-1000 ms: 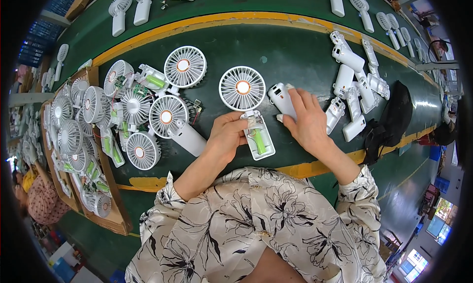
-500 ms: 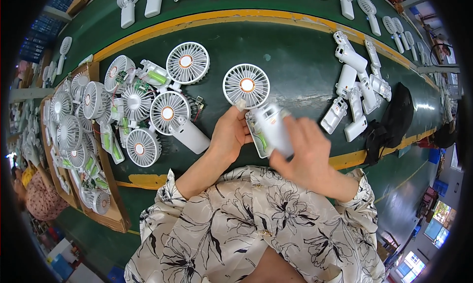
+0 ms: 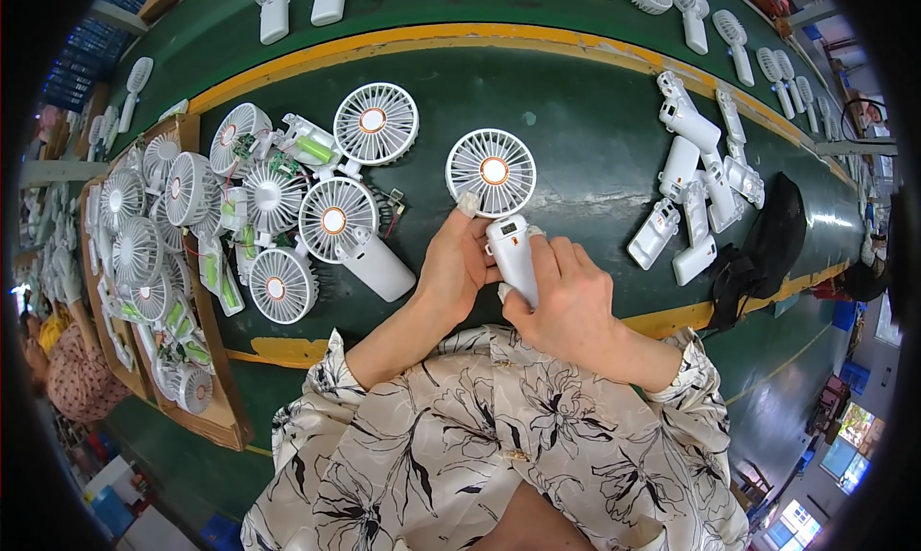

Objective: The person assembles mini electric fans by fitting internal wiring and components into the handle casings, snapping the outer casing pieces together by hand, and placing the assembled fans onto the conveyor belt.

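Note:
A white handheld fan point(image 3: 519, 179) with an orange ring at its hub lies in front of me, its handle toward my body. My left hand point(image 3: 459, 261) is closed around the left side of the handle, the thumb near the fan's neck. From the right, my right hand point(image 3: 574, 290) grips the white handle cover point(image 3: 513, 254), which lies over the handle. A small dark window shows at the cover's upper end. No green battery shows there; whether the cover sits fully flush I cannot tell.
Several fans with exposed green batteries and wires, one a fan head point(image 3: 375, 121), lie left beside a cardboard box point(image 3: 225, 398) of more fans. Several loose white handle shells point(image 3: 654, 233) and a black bag point(image 3: 772, 230) lie right. Beyond the yellow edge point(image 3: 460, 39), finished-looking fans point(image 3: 691, 16) rest on a green belt.
The cover, held tilted above the handle with green battery showing beneath, has come down over it in my right hand. The whole view has shifted slightly.

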A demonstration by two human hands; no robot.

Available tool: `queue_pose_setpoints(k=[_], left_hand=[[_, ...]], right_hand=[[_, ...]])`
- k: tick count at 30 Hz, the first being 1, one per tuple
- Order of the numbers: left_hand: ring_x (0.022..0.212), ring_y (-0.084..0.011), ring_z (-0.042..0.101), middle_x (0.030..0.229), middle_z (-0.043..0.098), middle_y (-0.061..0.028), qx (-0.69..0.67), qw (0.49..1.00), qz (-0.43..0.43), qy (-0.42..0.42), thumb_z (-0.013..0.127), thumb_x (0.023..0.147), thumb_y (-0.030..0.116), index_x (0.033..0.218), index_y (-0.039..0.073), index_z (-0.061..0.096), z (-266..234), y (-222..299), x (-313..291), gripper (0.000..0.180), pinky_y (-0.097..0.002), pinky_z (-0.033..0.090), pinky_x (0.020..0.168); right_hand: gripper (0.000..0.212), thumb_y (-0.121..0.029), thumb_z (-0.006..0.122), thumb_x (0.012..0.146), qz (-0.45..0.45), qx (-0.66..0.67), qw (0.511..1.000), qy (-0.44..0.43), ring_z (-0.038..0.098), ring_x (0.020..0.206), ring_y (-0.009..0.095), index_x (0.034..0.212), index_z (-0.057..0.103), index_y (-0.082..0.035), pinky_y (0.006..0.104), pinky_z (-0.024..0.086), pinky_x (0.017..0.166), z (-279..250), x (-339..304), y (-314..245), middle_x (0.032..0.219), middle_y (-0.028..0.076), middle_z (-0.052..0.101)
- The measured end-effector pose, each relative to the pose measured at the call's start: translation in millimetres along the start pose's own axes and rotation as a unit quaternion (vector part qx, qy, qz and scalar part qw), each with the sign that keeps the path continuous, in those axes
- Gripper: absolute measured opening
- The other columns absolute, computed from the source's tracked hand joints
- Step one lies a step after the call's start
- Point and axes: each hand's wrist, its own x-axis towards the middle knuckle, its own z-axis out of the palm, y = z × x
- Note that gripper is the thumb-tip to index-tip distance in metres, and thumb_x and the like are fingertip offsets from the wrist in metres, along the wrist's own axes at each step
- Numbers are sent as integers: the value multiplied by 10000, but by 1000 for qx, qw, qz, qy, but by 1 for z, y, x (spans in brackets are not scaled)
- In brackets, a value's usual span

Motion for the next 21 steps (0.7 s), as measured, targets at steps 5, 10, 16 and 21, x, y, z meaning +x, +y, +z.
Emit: queue_pose_setpoints(k=[5, 10, 16, 21], left_hand=[[938, -211, 530, 1085, 520, -85, 8, 1000, -1, 4, 332, 871, 471, 1133, 49, 438, 0, 0, 0, 508, -375, 438, 796], [931, -207, 534, 1067, 532, -82, 14, 1000, 4, 14, 346, 867, 464, 1118, 38, 450, 3, 1, -2, 505, -375, 430, 805], [761, -164, 588, 901, 585, -88, 46, 997, -3, 60, 517, 834, 292, 997, -10, 533, 5, 0, 1, 343, -309, 489, 682], [727, -148, 589, 868, 588, -86, 70, 995, -4, 70, 531, 829, 125, 956, -34, 557, 3, 0, 7, 205, -278, 502, 636]], right_hand=[[421, -142, 615, 557, 2, 5, 1000, 8, 524, 605, 258, 890, 490, 82, 335, 440, 439, 2, 2, 4, 714, 134, 478], [407, -145, 606, 559, 0, 7, 1000, 2, 524, 576, 256, 873, 495, 88, 336, 437, 425, 3, 3, 6, 690, 133, 478], [389, -165, 597, 563, -22, -21, 999, 15, 519, 558, 239, 846, 500, 85, 321, 444, 421, 7, 3, 5, 678, 125, 478], [459, -183, 628, 554, -12, -38, 999, 21, 524, 589, 248, 921, 504, 61, 330, 441, 445, 9, 3, 3, 708, 106, 480]])
